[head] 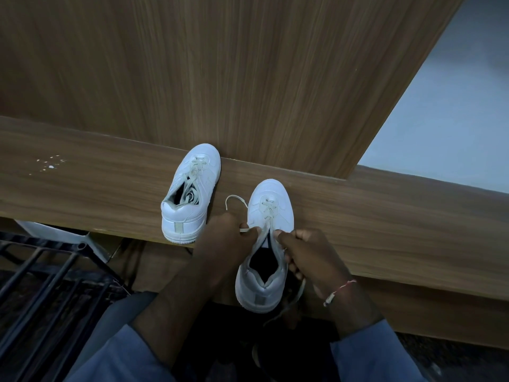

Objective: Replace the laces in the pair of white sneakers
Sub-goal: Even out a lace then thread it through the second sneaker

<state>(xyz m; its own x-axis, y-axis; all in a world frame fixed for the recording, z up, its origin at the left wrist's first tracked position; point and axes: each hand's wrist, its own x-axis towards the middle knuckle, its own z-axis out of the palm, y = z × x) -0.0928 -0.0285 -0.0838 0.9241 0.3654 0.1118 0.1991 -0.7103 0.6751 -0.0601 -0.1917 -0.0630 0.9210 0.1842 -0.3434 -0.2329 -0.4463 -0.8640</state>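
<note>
While the far sneaker point(190, 194) lies at left on the ledge point(82, 188), the near sneaker point(271, 213) overhangs its front edge, left hand point(231, 237) pinching one lace point(244, 230) end, right hand point(307, 250) pinching lace beside the tongue.

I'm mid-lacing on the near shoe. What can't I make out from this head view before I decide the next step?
- Head view, near sneaker: upper eyelets are covered by the left hand and right hand; the threaded count is unclear.
- Head view, lace: its right-side end drops under the right hand into shadow below the ledge.
- Head view, far sneaker: lace ends are bunched in its dark opening and are unreadable.
</note>
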